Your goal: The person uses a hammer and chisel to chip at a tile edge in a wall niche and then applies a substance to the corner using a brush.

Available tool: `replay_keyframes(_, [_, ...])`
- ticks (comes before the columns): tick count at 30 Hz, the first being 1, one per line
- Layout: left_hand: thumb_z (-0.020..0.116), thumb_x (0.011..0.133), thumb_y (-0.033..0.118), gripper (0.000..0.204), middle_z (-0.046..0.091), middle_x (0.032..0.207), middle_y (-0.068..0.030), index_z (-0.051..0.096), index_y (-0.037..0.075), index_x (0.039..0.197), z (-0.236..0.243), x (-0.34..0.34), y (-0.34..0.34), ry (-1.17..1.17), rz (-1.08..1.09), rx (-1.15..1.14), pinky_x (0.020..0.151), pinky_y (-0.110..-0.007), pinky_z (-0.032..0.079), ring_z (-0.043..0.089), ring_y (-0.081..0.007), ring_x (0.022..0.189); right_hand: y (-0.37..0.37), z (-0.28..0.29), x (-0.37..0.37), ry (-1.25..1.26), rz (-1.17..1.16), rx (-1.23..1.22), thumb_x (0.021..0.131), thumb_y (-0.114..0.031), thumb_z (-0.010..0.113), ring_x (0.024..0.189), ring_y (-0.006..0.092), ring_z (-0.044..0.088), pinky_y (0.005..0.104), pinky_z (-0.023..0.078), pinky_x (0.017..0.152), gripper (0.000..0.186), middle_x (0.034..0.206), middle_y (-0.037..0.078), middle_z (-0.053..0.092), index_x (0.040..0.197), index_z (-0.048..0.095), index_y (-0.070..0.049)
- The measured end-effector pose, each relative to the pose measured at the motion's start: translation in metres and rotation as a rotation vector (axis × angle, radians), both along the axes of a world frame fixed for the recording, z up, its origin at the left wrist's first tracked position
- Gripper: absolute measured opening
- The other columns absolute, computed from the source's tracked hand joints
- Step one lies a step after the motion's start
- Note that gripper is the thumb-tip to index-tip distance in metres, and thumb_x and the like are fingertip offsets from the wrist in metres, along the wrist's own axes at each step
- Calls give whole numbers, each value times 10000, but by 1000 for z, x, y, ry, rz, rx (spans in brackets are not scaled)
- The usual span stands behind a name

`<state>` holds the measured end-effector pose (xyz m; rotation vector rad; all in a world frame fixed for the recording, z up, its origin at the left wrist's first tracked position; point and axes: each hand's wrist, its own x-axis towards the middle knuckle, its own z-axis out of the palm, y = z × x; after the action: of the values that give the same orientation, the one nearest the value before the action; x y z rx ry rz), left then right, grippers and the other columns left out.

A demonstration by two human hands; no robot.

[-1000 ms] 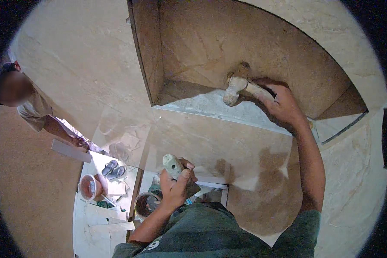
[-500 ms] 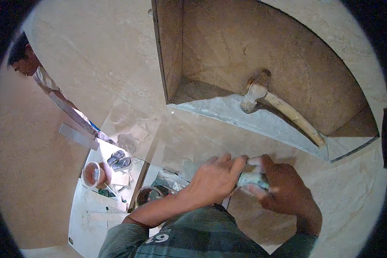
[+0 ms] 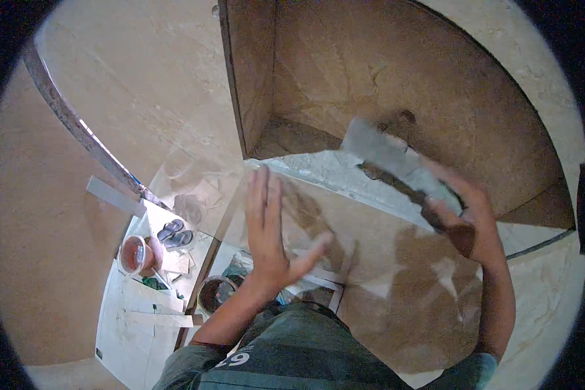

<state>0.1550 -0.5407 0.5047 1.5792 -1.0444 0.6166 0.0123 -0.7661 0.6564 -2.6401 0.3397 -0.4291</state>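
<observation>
My right hand (image 3: pixel 471 218) is closed around a scraper (image 3: pixel 387 153) with a broad, flat grey blade and a pale green grip. Motion blurs it a little. Its blade reaches up and left over the pale ledge (image 3: pixel 305 168) of a brown tiled wall niche (image 3: pixel 409 65). Behind that blade and my hand, the hammer lying in the niche is almost wholly hidden. My left hand (image 3: pixel 266 234) holds nothing. Its fingers stretch upward and the thumb points right, close to the tiled wall face just under the ledge; whether it touches is unclear.
Lower left, beyond my left forearm, stand a dark bucket (image 3: pixel 209 296) and a pinkish bucket (image 3: pixel 131 255). A pair of dark flip-flops (image 3: pixel 175 234) lies on the pale floor beside tile offcuts (image 3: pixel 175 262). A pale strip (image 3: pixel 115 195) juts out at the far left.
My hands have parted from around the scraper. The right one carried it up and right over the ledge; the left moved left and opened. The person at the far left is out of view.
</observation>
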Motion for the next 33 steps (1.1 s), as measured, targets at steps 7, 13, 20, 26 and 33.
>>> replay_keyframes(7, [806, 751, 280, 1052, 117, 1527, -353, 140, -19, 1508, -56, 26, -25, 154, 147, 20, 1151, -551, 135, 113, -487, 1433, -5, -14, 12, -49, 330, -77, 767, -31, 721, 905, 294, 694, 347, 526, 785, 444, 968, 187, 690, 1203, 644, -60])
replay_keyframes(13, [803, 743, 347, 1109, -10, 1558, -315, 91, 6, 1523, -73, 34, -34, 149, 212, 52, 1163, -517, 101, 19, -446, 1455, -7, -6, 26, 32, 287, -87, 809, -148, 721, 703, 260, 633, 374, 501, 668, 397, 785, 131, 652, 1187, 658, -45])
replay_keyframes(20, [766, 770, 435, 1126, -7, 1540, -349, 59, -29, 1512, -89, 41, -43, 119, 207, 20, 1147, -578, 1, 20, -500, 1436, -21, -5, 50, -42, 472, -314, 724, -147, 751, 657, 271, 586, 359, 476, 608, 445, 746, 108, 631, 1155, 677, -68])
replay_keyframes(26, [776, 734, 482, 1182, -55, 1553, -321, 33, 16, 1527, -89, 41, -38, 123, 216, 85, 1159, -540, 65, -37, -463, 1449, -11, -1, 78, -73, 613, -473, 707, -97, 732, 631, 277, 545, 363, 453, 604, 417, 709, 88, 582, 1119, 679, -69])
replay_keyframes(33, [750, 742, 535, 1169, 53, 1547, -327, 65, -12, 1516, -93, 47, -42, 61, 265, 69, 1137, -606, 40, 57, -499, 1434, -6, 0, 79, -4, 487, -490, 725, -148, 733, 781, 304, 582, 397, 479, 691, 433, 831, 104, 635, 1145, 658, -79])
